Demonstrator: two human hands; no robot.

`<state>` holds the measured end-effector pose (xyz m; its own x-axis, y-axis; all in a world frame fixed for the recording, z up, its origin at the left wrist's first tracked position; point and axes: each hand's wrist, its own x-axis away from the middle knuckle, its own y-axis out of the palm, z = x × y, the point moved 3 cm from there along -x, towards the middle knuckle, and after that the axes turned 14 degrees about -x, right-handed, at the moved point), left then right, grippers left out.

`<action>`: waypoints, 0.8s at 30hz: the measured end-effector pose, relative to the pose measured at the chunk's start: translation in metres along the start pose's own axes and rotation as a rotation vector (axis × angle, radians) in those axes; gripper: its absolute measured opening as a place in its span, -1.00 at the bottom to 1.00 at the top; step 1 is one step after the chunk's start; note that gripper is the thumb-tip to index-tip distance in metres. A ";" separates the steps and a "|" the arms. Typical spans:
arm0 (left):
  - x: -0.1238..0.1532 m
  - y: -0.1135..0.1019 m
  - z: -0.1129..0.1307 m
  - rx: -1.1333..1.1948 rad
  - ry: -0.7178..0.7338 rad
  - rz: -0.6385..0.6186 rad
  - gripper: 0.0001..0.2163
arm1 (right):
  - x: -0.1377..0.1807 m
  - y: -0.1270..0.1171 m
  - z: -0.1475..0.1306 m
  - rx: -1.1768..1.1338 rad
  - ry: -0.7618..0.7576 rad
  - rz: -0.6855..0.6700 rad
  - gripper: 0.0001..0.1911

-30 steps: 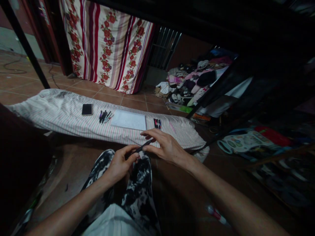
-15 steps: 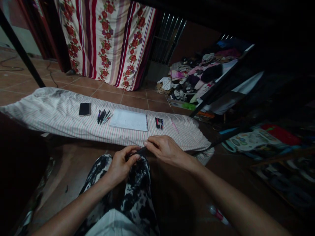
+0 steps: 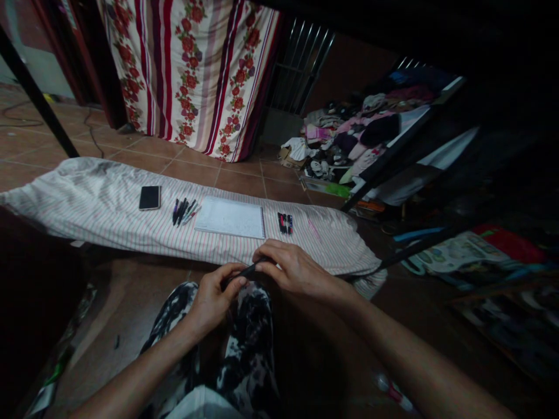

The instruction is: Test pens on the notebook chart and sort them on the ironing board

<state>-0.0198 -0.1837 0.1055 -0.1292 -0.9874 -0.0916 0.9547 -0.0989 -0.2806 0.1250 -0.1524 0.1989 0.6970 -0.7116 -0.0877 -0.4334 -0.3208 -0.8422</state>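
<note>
Both of my hands hold a dark pen (image 3: 247,271) over my knee in black-and-white trousers (image 3: 244,326). My left hand (image 3: 215,298) pinches its lower end. My right hand (image 3: 292,269) has its fingers curled over the upper end. Beyond them a striped cloth (image 3: 105,203) lies on the tiled floor. On it rest a spiral notebook (image 3: 230,217), a bunch of pens (image 3: 183,210) to its left, a few more pens (image 3: 284,223) to its right and a dark phone (image 3: 149,197).
A flowered, striped curtain (image 3: 196,70) hangs at the back. A heap of clothes (image 3: 345,139) lies at the right rear by a dark frame. Printed sheets (image 3: 463,253) and clutter lie on the right. A black pole (image 3: 39,96) slants at the left.
My right hand's fingers, spread a second ago, have curled down over the pen. The view has shifted slightly; the things on the cloth have not moved.
</note>
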 end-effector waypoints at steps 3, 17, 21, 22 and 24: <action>0.001 -0.002 -0.002 -0.015 0.002 0.005 -0.80 | -0.001 0.003 0.000 -0.003 -0.019 -0.001 -0.85; 0.012 -0.013 0.005 -0.133 0.080 0.035 -0.82 | 0.000 0.007 -0.016 0.087 -0.051 -0.076 -0.83; 0.014 -0.011 0.006 -0.044 0.034 0.060 -0.81 | 0.002 0.003 -0.017 -0.032 -0.024 0.062 -0.83; 0.013 -0.010 0.005 -0.006 0.007 0.069 -0.79 | 0.002 0.002 -0.014 -0.118 0.009 0.148 -0.77; 0.012 -0.010 0.005 0.050 -0.033 0.106 -0.76 | 0.002 0.001 -0.007 -0.301 0.125 0.325 -0.65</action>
<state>-0.0295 -0.1953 0.1118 -0.0187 -0.9961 -0.0868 0.9749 0.0011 -0.2228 0.1222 -0.1586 0.2011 0.4316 -0.8693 -0.2411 -0.7774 -0.2228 -0.5883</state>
